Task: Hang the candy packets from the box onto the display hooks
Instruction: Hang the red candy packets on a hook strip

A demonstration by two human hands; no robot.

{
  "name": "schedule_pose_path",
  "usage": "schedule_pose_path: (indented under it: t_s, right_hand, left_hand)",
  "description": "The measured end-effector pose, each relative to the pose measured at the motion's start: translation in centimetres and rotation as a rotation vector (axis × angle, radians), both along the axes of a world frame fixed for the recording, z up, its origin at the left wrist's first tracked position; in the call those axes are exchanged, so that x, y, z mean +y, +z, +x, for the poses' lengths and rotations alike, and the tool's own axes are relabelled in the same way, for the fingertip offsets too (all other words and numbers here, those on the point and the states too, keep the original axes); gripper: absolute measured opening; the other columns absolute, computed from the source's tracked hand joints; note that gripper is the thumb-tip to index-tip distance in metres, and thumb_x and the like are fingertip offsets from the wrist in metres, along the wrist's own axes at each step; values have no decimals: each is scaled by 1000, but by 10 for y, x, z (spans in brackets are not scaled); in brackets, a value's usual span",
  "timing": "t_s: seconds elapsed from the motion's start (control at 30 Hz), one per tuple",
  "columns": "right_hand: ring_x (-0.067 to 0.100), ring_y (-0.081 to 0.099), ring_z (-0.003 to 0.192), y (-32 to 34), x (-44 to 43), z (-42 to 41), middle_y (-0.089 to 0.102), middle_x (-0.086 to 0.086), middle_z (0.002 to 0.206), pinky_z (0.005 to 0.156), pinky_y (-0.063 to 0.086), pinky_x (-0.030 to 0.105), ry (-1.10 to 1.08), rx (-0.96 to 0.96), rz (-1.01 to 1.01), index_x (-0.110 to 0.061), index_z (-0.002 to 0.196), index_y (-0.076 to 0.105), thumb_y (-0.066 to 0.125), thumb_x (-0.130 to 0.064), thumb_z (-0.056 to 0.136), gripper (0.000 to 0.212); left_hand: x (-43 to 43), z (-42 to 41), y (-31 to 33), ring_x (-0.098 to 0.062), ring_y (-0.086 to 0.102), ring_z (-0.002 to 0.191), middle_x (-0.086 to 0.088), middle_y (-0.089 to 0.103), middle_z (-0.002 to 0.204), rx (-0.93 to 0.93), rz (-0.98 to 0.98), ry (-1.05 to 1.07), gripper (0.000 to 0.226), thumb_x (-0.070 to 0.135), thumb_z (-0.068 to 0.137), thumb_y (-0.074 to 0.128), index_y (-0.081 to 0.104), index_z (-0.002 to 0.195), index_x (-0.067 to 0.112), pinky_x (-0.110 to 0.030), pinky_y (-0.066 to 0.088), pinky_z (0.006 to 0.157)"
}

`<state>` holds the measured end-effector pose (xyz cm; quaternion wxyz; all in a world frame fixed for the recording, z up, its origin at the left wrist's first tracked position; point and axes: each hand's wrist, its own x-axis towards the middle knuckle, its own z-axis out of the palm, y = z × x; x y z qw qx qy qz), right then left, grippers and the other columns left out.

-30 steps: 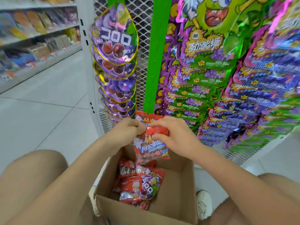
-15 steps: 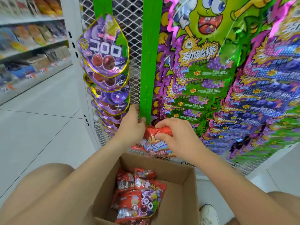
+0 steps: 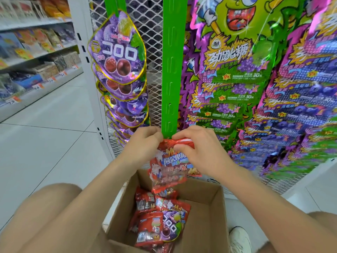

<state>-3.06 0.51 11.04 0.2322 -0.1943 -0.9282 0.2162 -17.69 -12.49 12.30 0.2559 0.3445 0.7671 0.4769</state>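
Head view: red packet (image 3: 169, 167) held at the foot of the green strip (image 3: 170, 79)
Left hand (image 3: 144, 143) and right hand (image 3: 198, 152) pinch its top edge; not hung yet, more packets (image 3: 156, 220) wait in the box (image 3: 209, 220)

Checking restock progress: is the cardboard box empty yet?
Not empty: red candy packets and one purple packet lie inside the cardboard box.

A red candy packet (image 3: 171, 161) with white and blue print is held upright, pinched along its top edge by the left hand (image 3: 144, 141) and right hand (image 3: 198, 150), at the lower end of a slotted green display strip (image 3: 170, 70). Just below, an open cardboard box (image 3: 209, 216) is seen, in which more red packets (image 3: 149, 227) and one purple packet (image 3: 171, 227) are piled loosely.
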Motion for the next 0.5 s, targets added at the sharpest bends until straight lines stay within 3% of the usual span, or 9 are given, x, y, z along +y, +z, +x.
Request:
schedule_pose_path:
  t_s: [0.1,0.23,0.37,0.5]
  right_hand:
    - [10,61,97,0,-6,-1,69,-7,104,88,41,25,5,60,14,-28,118,79,78,-32,94,25]
    - [6,56,87,-1,-11,-1,64,-6,95,81,37,14,-15,135,59,-25,119,80,81,-27,92,27]
    - [8,53,81,-11,-14,-2,60,-1,95,75,49,25,-17,174,181,-16,124,78,82,-18,91,32]
    - [-3,44,80,-18,-17,-2,53,1,98,61,43,21,-3,183,318,-10,127,74,80,-10,92,36]
  left_hand:
    - [-9,0,5,-37,68,101,-22,72,105,19,-1,-46,32,34,87,55,74,94,9,-56,51,96]
    - [-16,-3,4,-19,62,81,-20,72,92,1,-5,-87,23,26,94,61,72,88,7,-42,45,80]
    - [-20,-7,5,-18,67,87,-5,76,88,-41,9,-147,23,27,99,66,78,86,14,-38,47,86]
    - [-21,-11,1,-12,67,80,-1,77,85,-33,28,-143,31,32,106,64,78,86,13,-33,49,80]
